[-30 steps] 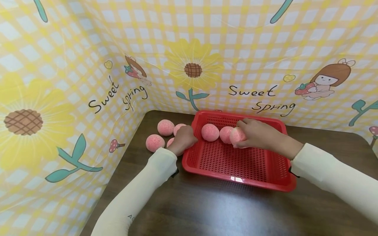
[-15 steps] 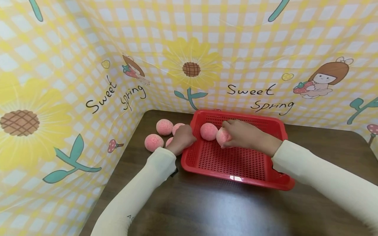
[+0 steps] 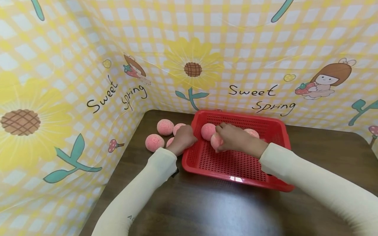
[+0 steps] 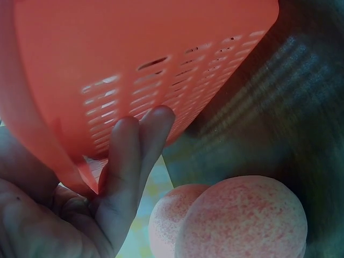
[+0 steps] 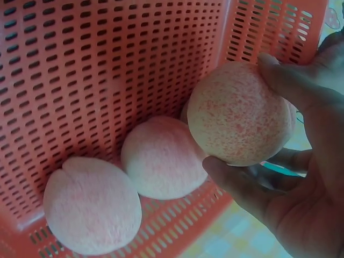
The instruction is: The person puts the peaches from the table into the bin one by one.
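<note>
While left fingers (image 4: 124, 153) grip the basket (image 3: 233, 164), right fingers (image 5: 236, 183) hold a peach (image 5: 236, 115), seemingly aloft.

The right hand (image 3: 234, 137) now holds its peach (image 3: 216, 141) nearer the left hand (image 3: 183, 139); a second peach (image 3: 252, 132) newly shows beyond its wrist.

Long cream sleeves (image 3: 316, 183), dark lettering (image 3: 131, 217)

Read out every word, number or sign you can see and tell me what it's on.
"Sweet Spring": on the back cloth.
"Sweet Spring" again: on the left cloth.
"A" plus an unclear letter: on the left sleeve.
No readable text on the basket or peaches.
</note>
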### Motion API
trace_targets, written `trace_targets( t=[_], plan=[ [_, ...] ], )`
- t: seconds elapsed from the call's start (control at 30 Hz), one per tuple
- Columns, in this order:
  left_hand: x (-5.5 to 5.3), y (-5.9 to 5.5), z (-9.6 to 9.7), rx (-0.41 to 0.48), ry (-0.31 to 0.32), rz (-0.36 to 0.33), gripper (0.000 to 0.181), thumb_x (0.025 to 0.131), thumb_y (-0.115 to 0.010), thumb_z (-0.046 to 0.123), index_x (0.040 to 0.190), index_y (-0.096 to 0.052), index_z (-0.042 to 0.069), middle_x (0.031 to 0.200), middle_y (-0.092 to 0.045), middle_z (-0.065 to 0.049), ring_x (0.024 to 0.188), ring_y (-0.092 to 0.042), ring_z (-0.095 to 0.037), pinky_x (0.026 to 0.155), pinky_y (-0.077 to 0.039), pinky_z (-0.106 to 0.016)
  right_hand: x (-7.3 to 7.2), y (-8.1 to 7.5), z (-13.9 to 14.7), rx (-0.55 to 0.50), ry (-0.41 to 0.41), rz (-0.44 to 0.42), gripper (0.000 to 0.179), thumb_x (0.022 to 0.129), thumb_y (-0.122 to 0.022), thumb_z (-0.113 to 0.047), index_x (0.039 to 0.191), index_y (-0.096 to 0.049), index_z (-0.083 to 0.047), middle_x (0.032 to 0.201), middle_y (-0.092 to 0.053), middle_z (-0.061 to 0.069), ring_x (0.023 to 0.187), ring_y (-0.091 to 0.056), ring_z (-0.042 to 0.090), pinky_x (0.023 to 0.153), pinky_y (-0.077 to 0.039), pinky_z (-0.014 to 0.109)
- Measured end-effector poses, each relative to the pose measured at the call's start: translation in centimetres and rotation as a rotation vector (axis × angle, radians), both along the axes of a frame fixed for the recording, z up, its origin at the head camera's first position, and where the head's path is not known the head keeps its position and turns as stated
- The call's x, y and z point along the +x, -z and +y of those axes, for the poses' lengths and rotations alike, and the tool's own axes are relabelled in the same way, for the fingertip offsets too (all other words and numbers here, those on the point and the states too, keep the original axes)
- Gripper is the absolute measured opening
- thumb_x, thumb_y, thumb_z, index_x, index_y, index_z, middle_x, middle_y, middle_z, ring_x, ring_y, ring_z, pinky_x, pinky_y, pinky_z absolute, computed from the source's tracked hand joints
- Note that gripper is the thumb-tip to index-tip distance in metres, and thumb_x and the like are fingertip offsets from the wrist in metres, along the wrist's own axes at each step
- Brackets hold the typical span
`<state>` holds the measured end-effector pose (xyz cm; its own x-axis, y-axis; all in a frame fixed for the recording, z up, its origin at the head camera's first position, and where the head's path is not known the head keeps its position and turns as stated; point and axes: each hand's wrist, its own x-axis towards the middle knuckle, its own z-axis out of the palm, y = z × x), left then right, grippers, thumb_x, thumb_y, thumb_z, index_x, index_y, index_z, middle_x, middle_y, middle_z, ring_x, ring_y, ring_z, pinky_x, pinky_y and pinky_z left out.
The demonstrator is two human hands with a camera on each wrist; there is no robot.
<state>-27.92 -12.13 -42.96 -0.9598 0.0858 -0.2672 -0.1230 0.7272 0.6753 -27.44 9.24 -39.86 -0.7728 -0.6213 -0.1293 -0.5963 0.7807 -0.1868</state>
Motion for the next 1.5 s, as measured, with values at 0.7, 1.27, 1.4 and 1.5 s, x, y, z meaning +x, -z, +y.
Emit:
trace_targets(
  t=[0.7,1.27,1.4,1.5],
  plan=[
    [0.0,-0.1,0.0,-0.083,0.024,0.030,0.008,0.081,-0.064,0.002,0.088,-0.066,0.003,0.079,-0.067,-0.012,0.066,-0.066,-0.023,0.060,-0.053,-0.028,0.2,2.5,-1.6,0.055,0.014,0.103,0.061,0.076,-0.089,-0.042,0.113,-0.068,0.001,0.106,-0.067,0.017,0.102,-0.067,0.035,0.080,-0.060,0.046],
    [-0.2,-0.2,0.3,-0.125,0.000,0.015,0.008,0.081,-0.067,0.003,0.088,-0.065,0.004,0.082,-0.068,-0.012,0.068,-0.067,-0.024,0.061,-0.054,-0.029,0.8,3.6,-2.1,0.040,0.030,0.102,0.051,0.072,-0.093,-0.034,0.106,-0.072,-0.002,0.104,-0.067,0.015,0.100,-0.061,0.032,0.076,-0.059,0.041],
    [-0.2,0.0,0.3,-0.117,0.011,0.019,0.007,0.081,-0.067,0.004,0.089,-0.065,0.004,0.081,-0.068,-0.012,0.068,-0.066,-0.024,0.062,-0.054,-0.029,1.0,3.8,-1.9,0.046,0.034,0.110,0.052,0.073,-0.092,-0.036,0.107,-0.071,-0.002,0.104,-0.066,0.015,0.101,-0.061,0.032,0.073,-0.060,0.041],
    [-0.2,0.0,0.2,-0.110,0.017,0.023,0.007,0.081,-0.066,0.004,0.088,-0.065,0.004,0.081,-0.068,-0.012,0.068,-0.066,-0.024,0.061,-0.053,-0.029,1.0,3.9,-1.9,0.058,0.038,0.120,0.057,0.073,-0.092,-0.039,0.109,-0.069,-0.002,0.105,-0.065,0.014,0.102,-0.060,0.031,0.071,-0.060,0.040]
  ],
)
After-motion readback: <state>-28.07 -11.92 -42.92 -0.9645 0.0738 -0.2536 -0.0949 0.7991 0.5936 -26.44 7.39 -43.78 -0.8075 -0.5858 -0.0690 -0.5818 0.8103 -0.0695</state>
